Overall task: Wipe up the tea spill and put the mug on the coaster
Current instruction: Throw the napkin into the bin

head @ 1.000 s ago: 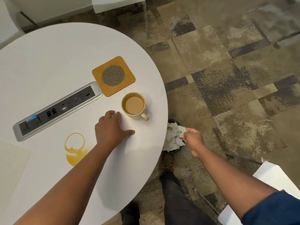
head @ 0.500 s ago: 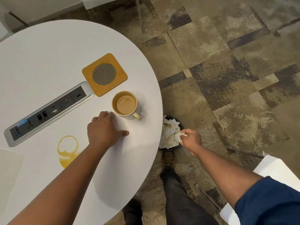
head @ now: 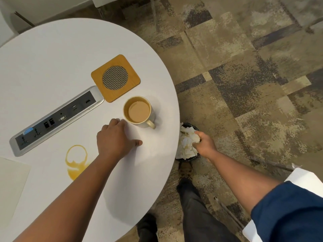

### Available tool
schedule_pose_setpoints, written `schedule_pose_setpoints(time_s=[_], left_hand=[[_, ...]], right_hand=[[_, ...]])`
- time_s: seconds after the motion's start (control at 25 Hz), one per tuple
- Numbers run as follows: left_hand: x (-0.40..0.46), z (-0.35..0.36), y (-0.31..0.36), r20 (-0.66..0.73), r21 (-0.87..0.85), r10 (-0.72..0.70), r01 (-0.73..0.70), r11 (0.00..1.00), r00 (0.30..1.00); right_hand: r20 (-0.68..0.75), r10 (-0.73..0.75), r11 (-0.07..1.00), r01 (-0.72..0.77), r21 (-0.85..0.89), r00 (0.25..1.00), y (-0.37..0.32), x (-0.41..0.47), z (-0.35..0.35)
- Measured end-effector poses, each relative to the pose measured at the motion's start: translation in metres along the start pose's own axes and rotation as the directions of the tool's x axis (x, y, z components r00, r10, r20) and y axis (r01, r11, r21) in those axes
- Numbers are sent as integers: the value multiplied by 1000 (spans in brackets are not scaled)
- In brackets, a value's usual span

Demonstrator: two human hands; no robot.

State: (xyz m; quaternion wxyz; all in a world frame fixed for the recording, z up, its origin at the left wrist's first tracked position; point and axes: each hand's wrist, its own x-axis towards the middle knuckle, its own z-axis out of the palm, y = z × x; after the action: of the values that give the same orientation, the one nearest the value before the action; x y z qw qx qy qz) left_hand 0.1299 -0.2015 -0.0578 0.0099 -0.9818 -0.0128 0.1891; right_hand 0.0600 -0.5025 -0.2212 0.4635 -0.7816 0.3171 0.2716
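A cream mug full of milky tea stands on the round white table, handle toward me. Just behind it and to the left lies a square wooden coaster with a metal mesh disc. A yellow ring-shaped tea spill marks the table to the left of my forearm. My left hand rests flat on the table beside the mug, fingers close to its base, holding nothing. My right hand is down over a small black bin beside the table, fingers closed on a crumpled white tissue.
A grey power and data socket strip is set into the table left of the coaster. A sheet of white paper lies at the left edge. The bin holds several crumpled tissues. My legs and shoes stand on patterned carpet; a white chair is at right.
My right hand has dropped lower into the bin with the tissue. My left hand has stayed flat next to the mug. The view has shifted slightly.
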Motion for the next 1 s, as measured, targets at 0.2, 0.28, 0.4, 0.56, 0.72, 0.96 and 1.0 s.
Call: schedule_pose_setpoints(time_s=[0.2, 0.28, 0.4, 0.56, 0.72, 0.96, 1.0], left_hand=[[0, 1, -1, 9, -3, 0, 0, 1000, 1000], [-1, 1, -3, 4, -9, 7, -7, 1000, 1000], [-1, 3, -4, 4, -18, 14, -14, 1000, 1000], [-1, 3, -6, 6, -31, 18, -18, 999, 1000], [-1, 4, -9, 9, -59, 20, -19, 998, 1000], [0, 8, -12, 8, -100, 16, -15, 995, 1000], [-1, 9, -13, 7, -105, 19, -18, 994, 1000]], right_hand=[[-23, -56, 991, 53, -122, 998, 9, -13, 5], [-23, -21, 993, 18, -117, 1000, 18, -21, 7], [-73, -36, 998, 32, -61, 997, 18, -32, 10], [-260, -157, 987, 162, 0, 953, -12, -46, 15], [-390, -295, 927, 361, 107, 872, -47, -59, 17], [-338, -477, 846, 528, 73, 811, -64, -82, 24], [-335, -508, 834, 550, 36, 793, -65, -86, 26]])
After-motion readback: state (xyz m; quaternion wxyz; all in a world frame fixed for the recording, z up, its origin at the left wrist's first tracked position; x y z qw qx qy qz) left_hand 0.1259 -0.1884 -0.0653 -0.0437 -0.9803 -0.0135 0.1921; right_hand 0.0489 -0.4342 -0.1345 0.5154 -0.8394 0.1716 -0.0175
